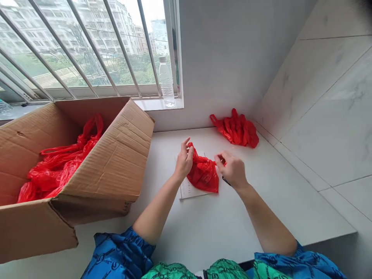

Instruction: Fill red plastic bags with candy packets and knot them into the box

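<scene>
A small red plastic bag (203, 174) is held between my hands, above a white printed sheet or booklet (188, 190) on the white counter. My left hand (184, 159) pinches the bag's upper left corner between thumb and fingers. On the other side, my right hand (231, 167) closes its fingertips on the bag's upper right corner. The bag hangs with its lower part spread over the paper; whether anything is inside cannot be seen. A dark band shows at my right wrist.
A cardboard box (116, 155) with several red plastic bags (66, 161) in it stands on the left. More red bags (238, 130) lie against the back wall. A clear bottle (166, 81) stands on the barred window's sill. The counter (279, 201) ends at the lower right.
</scene>
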Demonstrator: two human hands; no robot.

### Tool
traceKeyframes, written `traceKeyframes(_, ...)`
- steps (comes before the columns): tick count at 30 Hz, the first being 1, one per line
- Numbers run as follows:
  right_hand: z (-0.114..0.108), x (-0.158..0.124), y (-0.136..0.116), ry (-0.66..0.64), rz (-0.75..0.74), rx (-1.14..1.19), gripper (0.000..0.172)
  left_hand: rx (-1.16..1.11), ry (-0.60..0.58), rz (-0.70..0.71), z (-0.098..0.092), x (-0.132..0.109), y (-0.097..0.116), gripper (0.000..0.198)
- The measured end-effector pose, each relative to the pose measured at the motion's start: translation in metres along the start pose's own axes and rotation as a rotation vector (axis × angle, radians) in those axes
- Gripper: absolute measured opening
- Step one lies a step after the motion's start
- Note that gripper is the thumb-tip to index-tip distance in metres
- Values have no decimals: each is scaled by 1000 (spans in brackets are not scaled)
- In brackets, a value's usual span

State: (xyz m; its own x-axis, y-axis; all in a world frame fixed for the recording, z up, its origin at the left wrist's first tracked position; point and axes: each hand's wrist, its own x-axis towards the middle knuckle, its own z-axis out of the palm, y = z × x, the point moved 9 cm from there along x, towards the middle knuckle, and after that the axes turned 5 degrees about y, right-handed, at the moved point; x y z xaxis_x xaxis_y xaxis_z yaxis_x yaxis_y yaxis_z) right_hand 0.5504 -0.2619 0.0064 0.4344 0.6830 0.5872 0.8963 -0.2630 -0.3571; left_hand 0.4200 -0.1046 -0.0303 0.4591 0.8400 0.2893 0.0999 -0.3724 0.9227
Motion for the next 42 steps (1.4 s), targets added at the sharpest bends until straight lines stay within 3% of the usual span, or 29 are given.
traceKeyframes(3,47,-15,9,-325,131,-53,34,31,-141,-124,16,-2,-7,56)
traceKeyframes(5,63,-20,12,-405,172,-22,29,82,-230,-132,17,-7,-4,55)
traceKeyframes(8,67,-18,3,-380,127,139,12,164,-308,-92,10,-18,5,55)
traceKeyframes(10,59,-16,-7,-310,82,256,3,305,-363,-13,6,-27,13,45)
traceKeyframes(12,49,-14,-16,-255,61,379,5,476,-391,90,1,-36,23,32)
traceKeyframes(16,33,-12,-25,-241,47,541,10,644,-255,191,-22,-44,34,20)
traceKeyframes(21,19,-3,-5,-247,75,535,12,488,-12,84,-70,-48,16,27)
traceKeyframes(24,21,-4,-2,-302,41,498,8,466,61,66,-85,-55,10,28)
traceKeyframes(27,25,-10,-14,-362,13,510,8,622,91,235,-79,-63,28,22)
traceKeyframes(30,27,-18,-35,-385,-19,547,27,709,-42,461,-51,-73,49,42)
traceKeyframes(32,26,-20,-46,-370,-69,545,22,731,-129,556,-37,-77,54,33)
traceKeyframes(34,23,-19,-47,-330,-88,549,10,738,-96,582,-39,-76,56,18)
traceKeyframes(38,18,-11,-25,-225,85,701,15,685,40,604,-52,-72,63,17)
traceKeyframes(40,20,-11,-22,-250,153,797,17,684,13,646,-47,-74,68,30)
traceKeyframes(42,25,-14,-25,-310,157,853,19,702,-23,664,-41,-75,71,28)
